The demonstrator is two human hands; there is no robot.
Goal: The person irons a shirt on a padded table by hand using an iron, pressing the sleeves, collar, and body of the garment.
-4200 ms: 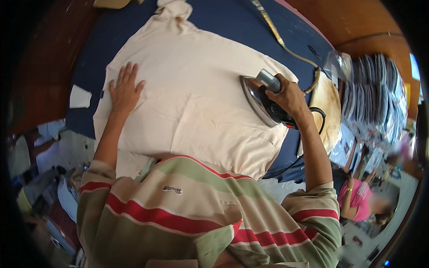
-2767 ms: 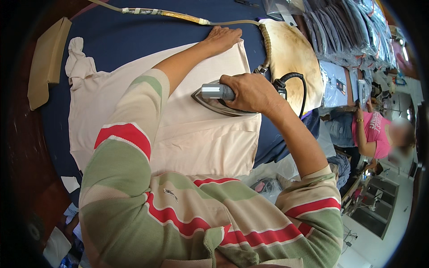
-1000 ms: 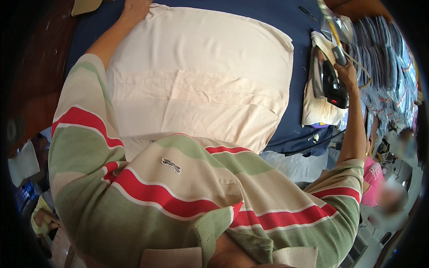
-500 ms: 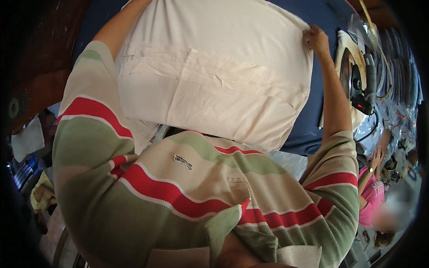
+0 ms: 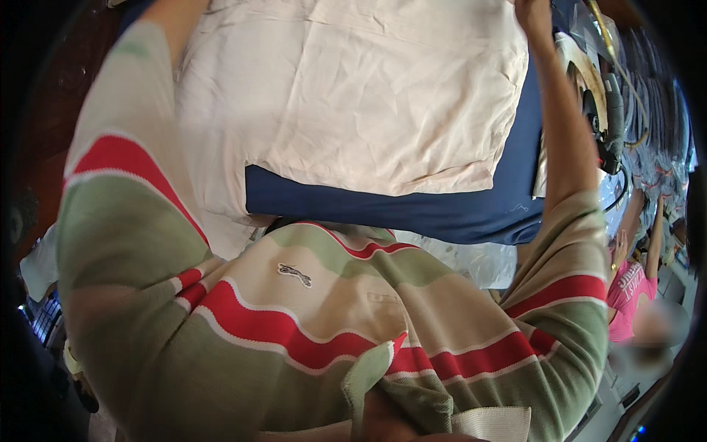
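A wide piece of cream cloth (image 5: 353, 96), creased across its near part, lies spread over a dark blue padded table (image 5: 383, 208). Its near right edge ends a little short of the table's front, while part of it on the left hangs toward my body. At the top edge of the picture, my right hand (image 5: 533, 13) is closed at the cloth's right border, its fingers partly cut off. My left forearm reaches up past the cloth's left side; the left hand itself lies outside the picture.
On the right an iron (image 5: 613, 118) rests on a scorched pale pad (image 5: 571, 55), with a cable beside it. Beyond are stacks of plastic-wrapped dark garments (image 5: 655, 103). A person in a pink top (image 5: 632, 295) is at the far right. Clear plastic (image 5: 471, 261) lies below the table's front edge.
The cloth has shifted away from me, baring more of the blue table at the front. Both arms reach farther forward; my left hand has left the picture and the right is at its top edge.
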